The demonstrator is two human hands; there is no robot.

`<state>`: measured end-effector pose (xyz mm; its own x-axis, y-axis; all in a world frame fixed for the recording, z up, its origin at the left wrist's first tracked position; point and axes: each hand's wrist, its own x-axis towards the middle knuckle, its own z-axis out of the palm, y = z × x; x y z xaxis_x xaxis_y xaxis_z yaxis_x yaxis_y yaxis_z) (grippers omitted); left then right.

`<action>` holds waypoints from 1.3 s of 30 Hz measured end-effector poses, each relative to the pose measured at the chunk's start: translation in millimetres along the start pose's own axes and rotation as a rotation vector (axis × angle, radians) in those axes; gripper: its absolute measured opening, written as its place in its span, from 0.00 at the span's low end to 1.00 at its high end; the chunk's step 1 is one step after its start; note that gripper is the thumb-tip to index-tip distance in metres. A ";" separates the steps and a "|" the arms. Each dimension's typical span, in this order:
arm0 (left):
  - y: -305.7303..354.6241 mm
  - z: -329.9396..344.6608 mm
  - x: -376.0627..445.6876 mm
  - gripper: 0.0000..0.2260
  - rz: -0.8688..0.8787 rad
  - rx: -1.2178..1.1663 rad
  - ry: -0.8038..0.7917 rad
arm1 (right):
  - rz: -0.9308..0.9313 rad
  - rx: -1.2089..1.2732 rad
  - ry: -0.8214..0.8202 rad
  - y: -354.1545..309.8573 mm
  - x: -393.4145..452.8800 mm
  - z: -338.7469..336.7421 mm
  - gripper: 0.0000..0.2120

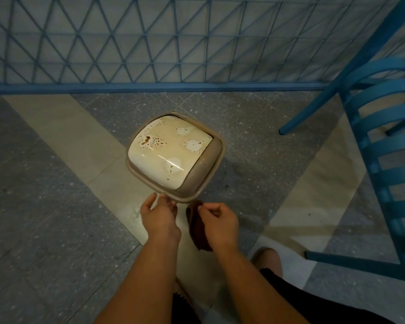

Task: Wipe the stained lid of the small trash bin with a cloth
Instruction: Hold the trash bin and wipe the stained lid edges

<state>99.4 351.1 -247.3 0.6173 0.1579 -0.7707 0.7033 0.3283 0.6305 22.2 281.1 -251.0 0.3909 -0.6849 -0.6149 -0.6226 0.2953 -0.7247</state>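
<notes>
Right now the right hand has its fingers curled, pinching the top edge of a dark brown cloth that hangs down beside the wrist. Left hand is half open, fingertips touching the near rim of the small beige plastic trash bin, holding nothing. Bin stands on the grey speckled stone floor, its cream swing lid marked with brown spots and pale patches. Open floor lies left of the bin. Blue metal lattice fence runs behind it, well apart. Blue slatted chair stands near on the right.
</notes>
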 end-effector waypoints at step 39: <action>0.5 -6.6 -2.4 0.09 -0.112 0.071 -0.140 | -0.613 -0.677 -0.034 -17.4 1.1 -1.9 0.10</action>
<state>95.9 357.0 -245.7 0.5734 -0.0084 -0.8192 0.7902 0.2696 0.5503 32.2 274.0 -238.5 0.7974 -0.5696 -0.1994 -0.5598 -0.5747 -0.5969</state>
